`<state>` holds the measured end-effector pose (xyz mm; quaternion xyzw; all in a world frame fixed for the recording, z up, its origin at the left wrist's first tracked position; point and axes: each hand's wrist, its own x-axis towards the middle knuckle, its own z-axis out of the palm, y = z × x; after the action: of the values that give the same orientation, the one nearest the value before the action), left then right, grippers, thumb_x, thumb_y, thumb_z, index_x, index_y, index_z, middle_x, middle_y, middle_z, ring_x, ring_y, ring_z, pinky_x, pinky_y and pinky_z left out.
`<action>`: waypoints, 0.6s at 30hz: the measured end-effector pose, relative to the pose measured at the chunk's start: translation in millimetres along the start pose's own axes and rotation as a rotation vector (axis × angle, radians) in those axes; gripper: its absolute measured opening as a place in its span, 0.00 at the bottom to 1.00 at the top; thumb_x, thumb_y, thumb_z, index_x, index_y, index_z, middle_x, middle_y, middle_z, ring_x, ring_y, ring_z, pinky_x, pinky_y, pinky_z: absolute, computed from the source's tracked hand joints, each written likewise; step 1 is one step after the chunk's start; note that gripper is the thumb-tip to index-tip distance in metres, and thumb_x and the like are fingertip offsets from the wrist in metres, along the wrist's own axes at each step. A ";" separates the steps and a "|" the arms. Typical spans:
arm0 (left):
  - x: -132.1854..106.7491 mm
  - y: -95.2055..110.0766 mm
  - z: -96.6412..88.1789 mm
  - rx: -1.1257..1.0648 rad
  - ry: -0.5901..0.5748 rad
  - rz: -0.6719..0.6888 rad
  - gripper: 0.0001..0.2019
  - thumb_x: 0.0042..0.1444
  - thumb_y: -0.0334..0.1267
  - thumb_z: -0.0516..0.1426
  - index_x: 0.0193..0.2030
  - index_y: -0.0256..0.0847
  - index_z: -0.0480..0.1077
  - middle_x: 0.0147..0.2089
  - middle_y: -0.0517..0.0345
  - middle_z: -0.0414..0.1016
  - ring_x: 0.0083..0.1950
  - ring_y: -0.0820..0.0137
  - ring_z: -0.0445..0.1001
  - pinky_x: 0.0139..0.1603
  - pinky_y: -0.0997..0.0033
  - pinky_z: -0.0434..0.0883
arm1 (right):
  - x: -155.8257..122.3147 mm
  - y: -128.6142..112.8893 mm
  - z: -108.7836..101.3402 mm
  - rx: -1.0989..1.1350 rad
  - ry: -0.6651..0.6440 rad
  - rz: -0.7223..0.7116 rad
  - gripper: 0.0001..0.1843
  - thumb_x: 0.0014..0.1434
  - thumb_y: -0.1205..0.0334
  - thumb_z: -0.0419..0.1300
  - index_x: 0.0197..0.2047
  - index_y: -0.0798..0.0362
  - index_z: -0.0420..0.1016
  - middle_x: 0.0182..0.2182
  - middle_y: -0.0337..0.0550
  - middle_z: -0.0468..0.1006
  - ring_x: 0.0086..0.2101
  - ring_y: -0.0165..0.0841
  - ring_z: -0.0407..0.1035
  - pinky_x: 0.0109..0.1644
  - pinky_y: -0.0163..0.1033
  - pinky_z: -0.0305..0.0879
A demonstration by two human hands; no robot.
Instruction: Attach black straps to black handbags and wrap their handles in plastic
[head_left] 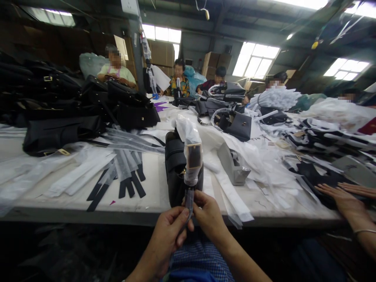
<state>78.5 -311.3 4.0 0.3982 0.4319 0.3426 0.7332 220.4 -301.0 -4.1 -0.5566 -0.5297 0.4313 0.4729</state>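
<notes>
A black handbag [173, 164] stands at the table's front edge, straight ahead of me. Its strap [189, 197] comes down toward me, wrapped in clear plastic. Higher up, a gold-coloured buckle [194, 156] shows through white, translucent wrapping. My left hand [172, 227] pinches the strap between thumb and fingers below the bag. Just above and to the right, my right hand [207, 213] has its fingers closed at the strap's side, with the fingertips partly hidden behind it.
Plastic-sleeved black straps [129, 176] lie fanned out on the left. A grey tape dispenser [235, 164] stands right of the bag. Black bags [38, 90] are heaped at the left. A co-worker's hands [346, 196] rest on black material at the right; several people sit across the table.
</notes>
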 end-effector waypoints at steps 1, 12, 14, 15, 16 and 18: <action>0.3 -0.8 0.6 0.008 -0.008 -0.011 0.24 0.51 0.60 0.61 0.26 0.37 0.70 0.12 0.72 0.51 0.13 0.82 0.44 0.13 0.82 0.42 | 0.5 -0.3 0.4 0.003 0.004 0.008 0.07 0.59 0.60 0.62 0.32 0.54 0.78 0.27 0.39 0.78 0.28 0.32 0.70 0.35 0.35 0.67; 4.9 -3.8 -1.3 -0.016 0.056 0.008 0.24 0.51 0.60 0.61 0.28 0.37 0.71 0.12 0.72 0.52 0.13 0.83 0.43 0.13 0.82 0.42 | 6.2 -15.4 -11.6 0.106 -0.191 0.058 0.11 0.58 0.55 0.64 0.39 0.53 0.83 0.31 0.42 0.81 0.35 0.36 0.74 0.42 0.38 0.69; 5.6 -5.4 -2.2 -0.017 0.079 0.037 0.24 0.51 0.61 0.61 0.28 0.37 0.70 0.12 0.72 0.52 0.13 0.83 0.43 0.13 0.82 0.43 | 4.4 -19.1 -16.4 0.273 -0.351 0.142 0.15 0.56 0.57 0.66 0.45 0.52 0.82 0.36 0.42 0.82 0.40 0.35 0.74 0.49 0.39 0.67; 6.1 -6.6 -2.1 -0.016 0.086 0.053 0.24 0.51 0.61 0.61 0.28 0.37 0.70 0.12 0.72 0.52 0.13 0.83 0.44 0.14 0.81 0.43 | 3.0 -20.5 -17.7 0.361 -0.427 0.194 0.18 0.54 0.59 0.68 0.48 0.52 0.80 0.38 0.42 0.81 0.41 0.35 0.74 0.50 0.39 0.67; 6.8 -8.1 -1.6 -0.018 0.092 0.075 0.24 0.51 0.60 0.61 0.28 0.37 0.70 0.12 0.72 0.52 0.13 0.83 0.45 0.14 0.81 0.43 | 1.4 -21.6 -17.9 0.440 -0.481 0.236 0.22 0.51 0.62 0.69 0.51 0.51 0.79 0.40 0.42 0.81 0.42 0.35 0.73 0.50 0.39 0.67; 8.0 -11.0 0.5 -0.031 0.112 0.124 0.24 0.50 0.60 0.62 0.32 0.36 0.71 0.13 0.72 0.53 0.14 0.82 0.47 0.16 0.81 0.45 | -2.0 -22.8 -14.3 0.544 -0.521 0.263 0.25 0.48 0.65 0.71 0.51 0.52 0.77 0.46 0.44 0.79 0.45 0.36 0.73 0.50 0.39 0.67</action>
<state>83.9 -309.7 -8.5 0.3931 0.4412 0.4157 0.6913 230.1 -304.1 20.9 -0.3463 -0.4225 0.7393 0.3936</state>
